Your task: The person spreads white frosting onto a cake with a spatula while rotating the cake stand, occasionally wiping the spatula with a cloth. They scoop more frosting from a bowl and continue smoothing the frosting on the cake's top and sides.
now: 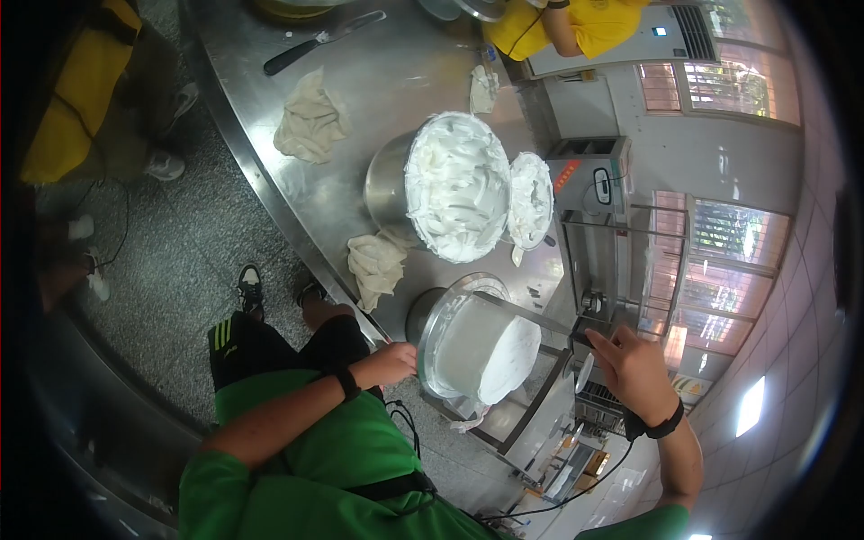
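The view is turned sideways, with the ceiling to the right. A round cake (494, 349) covered in smooth white cream stands on a metal cake turntable (428, 346). My left hand (389, 364) is at the turntable's near rim, its fingers curled against the edge. Raised above the cake, my right hand (634, 373) is closed round the dark handle of a palette knife (526, 313). Its long, straight blade runs down along the far side of the cake; whether it touches the cream I cannot tell.
Past the cake, a large metal bowl (382, 184) heaped with white cream stands on the steel table (243, 85), beside a smaller cream-covered round piece (531, 200). Crumpled cloths (310, 119) and another palette knife (315, 44) lie there. People in yellow (605, 25) stand nearby.
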Demonstrator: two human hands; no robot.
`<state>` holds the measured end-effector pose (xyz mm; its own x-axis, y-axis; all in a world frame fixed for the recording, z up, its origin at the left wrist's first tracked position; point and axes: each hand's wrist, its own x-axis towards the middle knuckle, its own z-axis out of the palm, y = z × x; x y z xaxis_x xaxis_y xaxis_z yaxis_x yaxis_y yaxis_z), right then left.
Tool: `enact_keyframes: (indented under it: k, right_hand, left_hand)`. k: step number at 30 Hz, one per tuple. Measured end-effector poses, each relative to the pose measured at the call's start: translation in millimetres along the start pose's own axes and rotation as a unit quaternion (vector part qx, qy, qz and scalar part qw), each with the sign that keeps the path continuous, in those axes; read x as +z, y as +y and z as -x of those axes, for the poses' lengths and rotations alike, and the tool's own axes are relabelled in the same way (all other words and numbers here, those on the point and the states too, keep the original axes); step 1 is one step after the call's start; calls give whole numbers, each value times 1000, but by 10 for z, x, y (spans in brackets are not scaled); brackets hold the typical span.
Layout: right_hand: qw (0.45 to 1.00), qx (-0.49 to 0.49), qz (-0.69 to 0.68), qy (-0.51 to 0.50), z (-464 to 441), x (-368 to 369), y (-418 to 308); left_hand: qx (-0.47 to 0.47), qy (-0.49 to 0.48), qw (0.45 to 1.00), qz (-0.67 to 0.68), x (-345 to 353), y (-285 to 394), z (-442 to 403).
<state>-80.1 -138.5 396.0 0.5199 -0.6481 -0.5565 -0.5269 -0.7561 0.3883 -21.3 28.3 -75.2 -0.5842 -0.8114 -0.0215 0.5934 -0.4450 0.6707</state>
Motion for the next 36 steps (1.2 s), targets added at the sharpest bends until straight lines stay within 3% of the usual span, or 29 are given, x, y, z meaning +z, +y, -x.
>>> enact_keyframes:
  k: [5, 8, 10, 17, 19, 23, 25, 29, 31, 35, 36]
  right_hand:
    - [1000, -16, 9, -21, 0, 42, -4]
    - [999, -26, 18, -26, -27, 53, -24]
    - [999, -33, 28, -26, -46, 69, -34]
    - [997, -41, 41, -50, -134, 95, -37]
    - [997, -45, 41, -50, -153, 109, -41]
    - [997, -44, 43, -56, -182, 129, -69]
    - [997, -44, 46, -54, -183, 131, -82]
    - [996, -48, 47, -52, -165, 139, -93]
    - [996, -50, 47, -51, -155, 143, -99]
    - [997, -49, 41, -50, -127, 151, -126]
    - [997, -44, 39, -51, -121, 156, -132]
  left_hand:
    - [-91, 14, 996, -20, 38, 214, -7]
    - [-74, 26, 997, 3, 41, 271, 24]
    - [-2, -2, 999, -41, 8, 251, 28]
    - [-9, 15, 999, -44, -13, 34, -11]
    - [72, -17, 997, 15, -77, -217, -46]
    - [103, -26, 994, -1, -64, -190, -49]
    - [-79, 50, 995, 25, 35, 116, -17]
    - [-39, 20, 999, -7, 17, 157, -15]
    - [-86, 43, 993, 64, 47, 201, -3]
    - [-84, 35, 996, 16, 21, 182, -20]
    - [-22, 23, 999, -25, -8, 145, -26]
